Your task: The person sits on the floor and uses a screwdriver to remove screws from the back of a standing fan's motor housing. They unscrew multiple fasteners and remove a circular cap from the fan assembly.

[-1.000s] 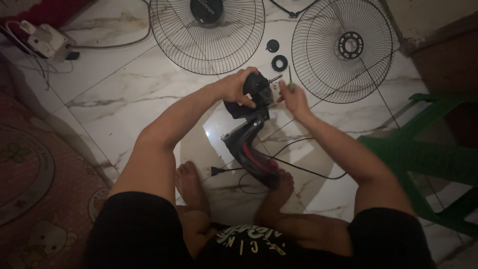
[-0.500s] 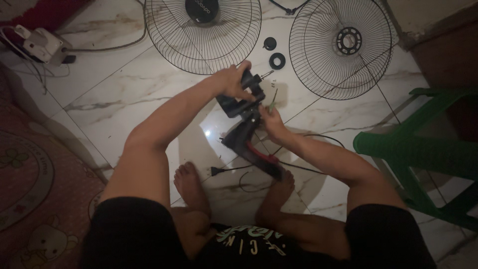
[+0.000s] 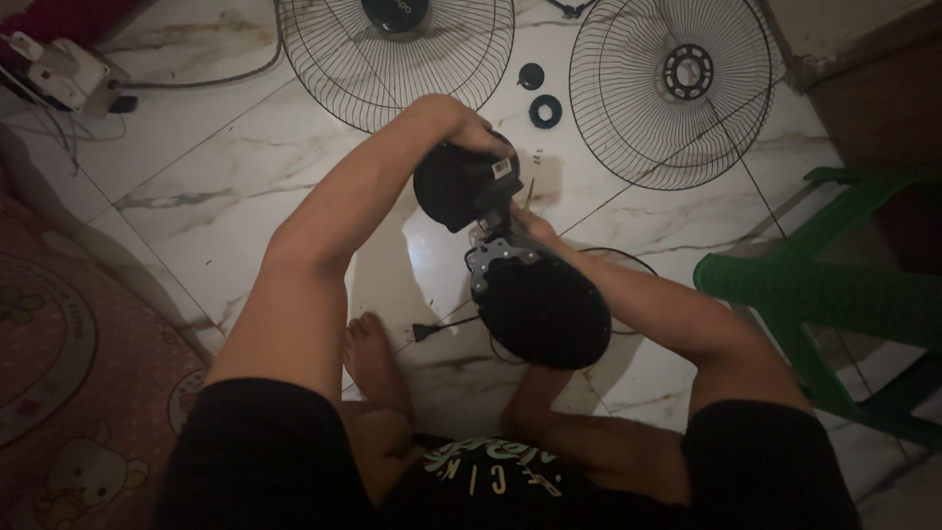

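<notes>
I'm holding the black fan motor housing (image 3: 461,186) up over the marble floor (image 3: 245,167), its round base (image 3: 545,312) tilting toward me between my knees. My left hand (image 3: 459,123) is wrapping closed over the housing's top; my right hand (image 3: 520,224) is sitting at the neck joint, grip hidden, can't tell. Both wire grilles (image 3: 392,59) (image 3: 672,88) and the two black nuts (image 3: 538,93) are already lying off, so reassembly's all left. Compared to half a second ago, the base is swinging up, covering the red bit.

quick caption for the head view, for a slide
Seated on a marble floor, left hand grips a fan motor housing, right hand at its neck, two wire grilles beyond.
</notes>
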